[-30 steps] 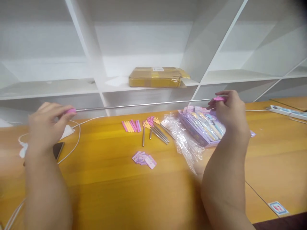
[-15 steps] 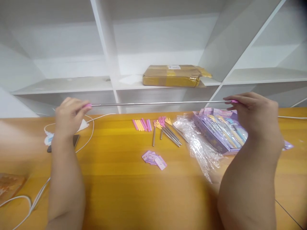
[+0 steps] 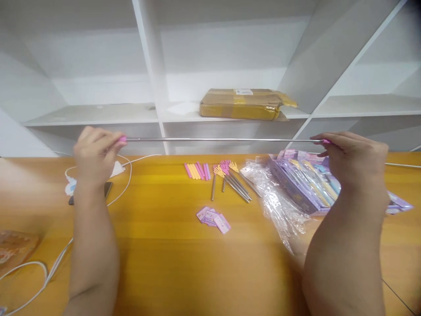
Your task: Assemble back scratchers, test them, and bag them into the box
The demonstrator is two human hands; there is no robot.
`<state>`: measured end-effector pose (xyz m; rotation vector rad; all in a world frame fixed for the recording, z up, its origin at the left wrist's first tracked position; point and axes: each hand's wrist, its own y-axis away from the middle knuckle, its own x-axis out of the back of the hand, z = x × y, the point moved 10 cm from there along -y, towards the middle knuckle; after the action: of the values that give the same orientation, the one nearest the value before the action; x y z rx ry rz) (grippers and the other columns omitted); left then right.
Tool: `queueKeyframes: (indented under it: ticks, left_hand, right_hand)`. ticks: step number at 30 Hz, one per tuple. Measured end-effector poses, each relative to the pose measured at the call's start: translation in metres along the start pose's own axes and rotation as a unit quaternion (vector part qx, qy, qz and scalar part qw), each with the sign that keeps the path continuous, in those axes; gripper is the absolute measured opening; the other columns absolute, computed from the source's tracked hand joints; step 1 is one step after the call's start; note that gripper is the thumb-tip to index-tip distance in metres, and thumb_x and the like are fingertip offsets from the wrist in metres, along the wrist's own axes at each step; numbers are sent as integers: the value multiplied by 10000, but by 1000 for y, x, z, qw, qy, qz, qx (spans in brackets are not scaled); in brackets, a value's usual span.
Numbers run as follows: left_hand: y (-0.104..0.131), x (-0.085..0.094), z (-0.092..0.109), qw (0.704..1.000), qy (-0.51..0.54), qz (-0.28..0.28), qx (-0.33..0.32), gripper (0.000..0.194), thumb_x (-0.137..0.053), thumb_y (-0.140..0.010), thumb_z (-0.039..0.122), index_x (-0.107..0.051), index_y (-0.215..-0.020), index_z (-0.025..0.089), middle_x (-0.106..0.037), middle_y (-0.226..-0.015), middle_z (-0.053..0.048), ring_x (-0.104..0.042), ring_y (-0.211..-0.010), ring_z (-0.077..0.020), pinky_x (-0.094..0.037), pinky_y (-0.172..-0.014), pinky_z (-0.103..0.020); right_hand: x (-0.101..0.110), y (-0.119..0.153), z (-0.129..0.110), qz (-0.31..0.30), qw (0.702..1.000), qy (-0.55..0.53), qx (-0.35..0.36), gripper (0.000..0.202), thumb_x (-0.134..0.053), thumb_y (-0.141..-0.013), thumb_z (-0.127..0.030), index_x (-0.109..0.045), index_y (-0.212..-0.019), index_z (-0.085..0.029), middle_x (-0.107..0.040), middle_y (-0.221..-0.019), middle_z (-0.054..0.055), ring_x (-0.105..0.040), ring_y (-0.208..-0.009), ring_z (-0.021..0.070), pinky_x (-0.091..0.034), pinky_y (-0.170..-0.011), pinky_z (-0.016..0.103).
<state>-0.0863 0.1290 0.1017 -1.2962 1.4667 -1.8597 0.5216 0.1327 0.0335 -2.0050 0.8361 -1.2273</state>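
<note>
Head view: left hand pinched on pink handle end of telescopic rod, right hand pinched on pink tip at opposite end. Hands well apart, rod stretched level between them, above wooden table, in front of white shelving. Below rod on table: pink and yellow handle sleeves, just beside them collapsed metal rods with claw heads, small purple tags nearer, clear plastic wrap, purple display box under right hand. White cable and phone near left hand. Taped cardboard parcel on shelf.
</note>
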Motion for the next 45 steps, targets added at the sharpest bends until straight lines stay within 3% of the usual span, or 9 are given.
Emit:
queueKeyframes:
  ticks: [7,10,17,23,27,31,35,39,45]
  left_hand:
    - [-1,2,-13,1000,-14,14,10,389,-644,-956,634,-800,-867,288,-675,-745,-10,-472,-761,-190,-430,-739,-352]
    - [0,-6,-2,1000,-6,-10,-14,323,-639,-983,571,-808,-905,308,-720,-791,0,-490,-742,-181,-445,-741,-347]
    - [4,-56,66,997,0,-65,-39,252,-578,-1044,453,-791,-1032,317,-729,-867,-53,-555,-805,-236,-452,-772,-398]
    - [28,-94,147,994,53,-99,-5,268,-517,-1084,357,-767,-1034,274,-729,-877,-59,-564,-805,-223,-432,-725,-378]
    - [44,-109,171,988,51,-142,36,260,-536,-1079,356,-757,-972,271,-696,-824,-39,-560,-797,-213,-366,-660,-357]
    - [46,-116,166,982,49,-180,13,278,-518,-1088,368,-757,-987,269,-714,-855,-43,-578,-829,-216,-384,-703,-358]
    - [46,-126,158,974,70,-215,6,281,-508,-1090,365,-749,-1021,239,-730,-916,-62,-605,-895,-236,-430,-760,-366]
    - [46,-125,156,974,85,-210,18,262,-534,-1075,370,-738,-1043,209,-732,-975,-79,-610,-923,-246,-452,-793,-376]
    - [39,-116,159,984,55,-169,-5,271,-542,-1076,368,-753,-998,217,-719,-906,-67,-597,-885,-235,-419,-753,-374]
  right_hand:
    - [-7,-2,-15,-28,999,18,33,247,-564,-967,-244,-810,-950,-220,-803,-1013,88,-732,-887,208,-536,-844,306]
    - [-9,-3,-30,-29,998,6,59,253,-565,-988,-277,-804,-924,-225,-807,-1008,83,-741,-940,219,-530,-865,310]
    - [-31,6,-107,-68,988,12,141,281,-531,-1043,-284,-806,-1018,-229,-809,-1055,87,-739,-970,215,-516,-820,299]
    - [-64,37,-189,-125,970,12,206,404,-484,-972,-75,-766,-1189,-265,-775,-1144,78,-702,-1058,255,-509,-829,352]
    - [-97,69,-236,-175,943,24,282,360,-500,-968,-57,-744,-1164,-235,-766,-1014,98,-671,-940,260,-457,-729,346]
    - [-116,77,-237,-211,930,31,299,306,-525,-948,-24,-712,-1090,-220,-740,-929,73,-632,-848,227,-355,-637,321]
    - [-116,75,-231,-265,911,-7,315,218,-509,-1044,-131,-708,-1057,-221,-728,-925,63,-636,-884,229,-383,-685,314]
    - [-105,66,-232,-259,918,-33,297,275,-445,-1121,-306,-705,-1121,-216,-731,-988,82,-645,-915,232,-430,-755,325]
    - [-107,68,-233,-266,918,-45,292,348,-399,-1137,-363,-706,-1064,-217,-725,-952,78,-644,-854,222,-412,-729,318]
